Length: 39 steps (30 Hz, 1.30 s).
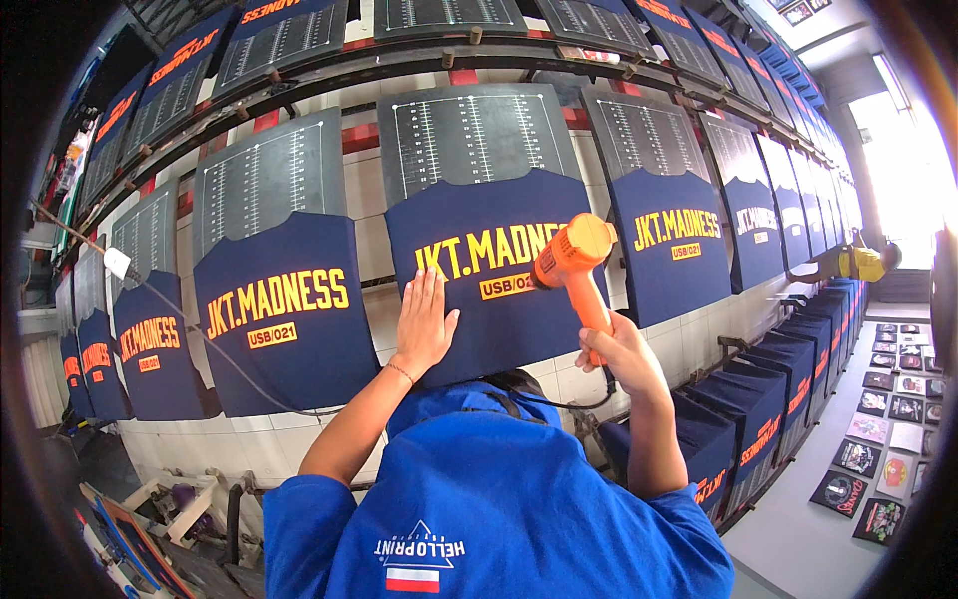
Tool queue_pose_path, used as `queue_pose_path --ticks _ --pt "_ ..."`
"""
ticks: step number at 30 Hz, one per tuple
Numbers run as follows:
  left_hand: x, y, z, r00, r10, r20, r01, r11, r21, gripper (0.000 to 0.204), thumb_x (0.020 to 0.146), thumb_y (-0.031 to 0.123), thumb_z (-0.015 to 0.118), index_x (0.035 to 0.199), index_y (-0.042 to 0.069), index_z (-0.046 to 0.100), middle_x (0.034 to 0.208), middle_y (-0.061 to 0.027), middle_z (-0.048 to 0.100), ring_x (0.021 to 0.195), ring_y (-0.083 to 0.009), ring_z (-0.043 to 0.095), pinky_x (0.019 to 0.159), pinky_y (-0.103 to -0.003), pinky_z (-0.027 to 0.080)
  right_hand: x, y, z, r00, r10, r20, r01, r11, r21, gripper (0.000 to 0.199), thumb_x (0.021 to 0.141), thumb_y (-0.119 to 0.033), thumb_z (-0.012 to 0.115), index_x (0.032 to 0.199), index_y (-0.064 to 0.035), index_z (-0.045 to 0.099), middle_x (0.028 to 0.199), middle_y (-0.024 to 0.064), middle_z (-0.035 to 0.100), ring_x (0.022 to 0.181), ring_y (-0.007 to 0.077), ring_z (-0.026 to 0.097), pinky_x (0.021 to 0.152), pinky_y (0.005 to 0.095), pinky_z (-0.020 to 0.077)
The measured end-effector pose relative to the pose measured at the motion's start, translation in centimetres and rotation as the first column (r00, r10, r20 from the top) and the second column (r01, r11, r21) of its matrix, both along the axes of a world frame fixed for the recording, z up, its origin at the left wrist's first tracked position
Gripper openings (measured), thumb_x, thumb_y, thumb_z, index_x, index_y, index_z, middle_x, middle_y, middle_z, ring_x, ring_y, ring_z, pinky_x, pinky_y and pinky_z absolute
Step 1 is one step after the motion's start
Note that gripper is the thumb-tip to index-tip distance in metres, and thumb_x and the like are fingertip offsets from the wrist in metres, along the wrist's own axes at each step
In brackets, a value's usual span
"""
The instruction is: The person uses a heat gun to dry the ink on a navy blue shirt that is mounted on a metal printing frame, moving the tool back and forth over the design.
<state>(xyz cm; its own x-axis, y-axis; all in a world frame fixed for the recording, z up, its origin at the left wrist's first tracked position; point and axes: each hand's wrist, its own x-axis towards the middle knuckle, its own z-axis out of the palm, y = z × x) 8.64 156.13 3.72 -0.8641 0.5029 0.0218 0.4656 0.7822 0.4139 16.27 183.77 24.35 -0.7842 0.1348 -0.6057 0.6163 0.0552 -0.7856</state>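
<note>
An orange heat gun (574, 255) is held in my right hand (629, 357), fingers wrapped round its handle. Its dark nozzle points left over the right part of the print on a navy shirt (469, 334). The shirt lies over a black board (474, 135) with white ruled scales, and bears yellow-orange lettering with a small yellow block beneath. My left hand (426, 321) is open, fingers stretched out, at the left end of the lettering; it appears to rest on the cloth. The gun partly covers the print.
Similar printed shirts (279, 329) (669, 250) lie on boards to both sides. A cable (190, 319) crosses the left side. Lower right, navy shirts (743, 414) hang along another row. A person in yellow (863, 263) is far right. Printed samples (838, 491) lie on the grey floor.
</note>
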Motion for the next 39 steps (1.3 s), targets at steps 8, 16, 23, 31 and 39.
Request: queue_pose_path --ticks 8,16,23,31,39 --pt "-2.4 0.2 -0.4 0.993 0.114 -0.027 -0.113 0.993 0.024 0.068 0.099 0.030 0.051 0.151 -0.008 0.031 0.160 -0.0246 0.028 0.151 -0.0381 0.021 0.124 -0.048 0.015 -0.7 -0.6 0.0 0.998 0.065 -0.019 -0.066 0.995 -0.080 0.026 0.092 -0.016 0.064 0.106 0.0029 0.055 0.077 0.0043 0.061 0.064 0.0125 0.065 0.057 0.0258 0.0525" --pt "1.3 -0.1 -0.3 0.996 0.085 -0.014 -0.084 0.996 0.027 0.068 0.098 0.031 0.053 0.149 -0.008 0.034 0.159 -0.0247 0.029 0.151 -0.0394 0.022 0.123 -0.051 0.017 -0.3 -1.9 -0.3 0.997 0.077 -0.027 -0.080 0.991 -0.109 0.024 0.091 -0.015 0.064 0.106 0.0020 0.054 0.078 0.0037 0.059 0.064 0.0125 0.064 0.057 0.0255 0.0519" --pt "0.8 -1.0 -0.5 0.993 0.117 -0.027 -0.114 0.991 0.071 0.067 0.098 0.028 0.053 0.150 -0.008 0.031 0.159 -0.0255 0.028 0.150 -0.0405 0.022 0.123 -0.051 0.018 -0.5 -1.7 0.1 0.994 0.107 0.008 -0.105 0.981 -0.164 0.026 0.092 -0.013 0.064 0.111 0.0032 0.054 0.079 0.0039 0.060 0.064 0.0121 0.064 0.057 0.0254 0.0516" --pt "2.4 -0.4 -0.3 0.987 0.163 0.009 -0.163 0.984 0.067 0.067 0.099 0.030 0.051 0.150 -0.009 0.031 0.159 -0.0263 0.028 0.150 -0.0407 0.022 0.123 -0.051 0.019 -0.6 -1.9 0.2 0.990 0.140 0.022 -0.135 0.977 -0.167 0.025 0.094 -0.015 0.063 0.109 0.0025 0.054 0.079 0.0044 0.060 0.064 0.0123 0.064 0.058 0.0256 0.0533" --pt "2.7 -0.9 -0.5 0.978 0.209 0.015 -0.210 0.973 0.095 0.066 0.100 0.029 0.050 0.151 -0.008 0.030 0.160 -0.0268 0.026 0.151 -0.0418 0.020 0.123 -0.052 0.018 -0.8 -2.7 0.2 0.984 0.178 0.021 -0.171 0.969 -0.178 0.023 0.093 -0.013 0.063 0.107 0.0021 0.053 0.076 0.0040 0.061 0.063 0.0119 0.064 0.058 0.0254 0.0533"
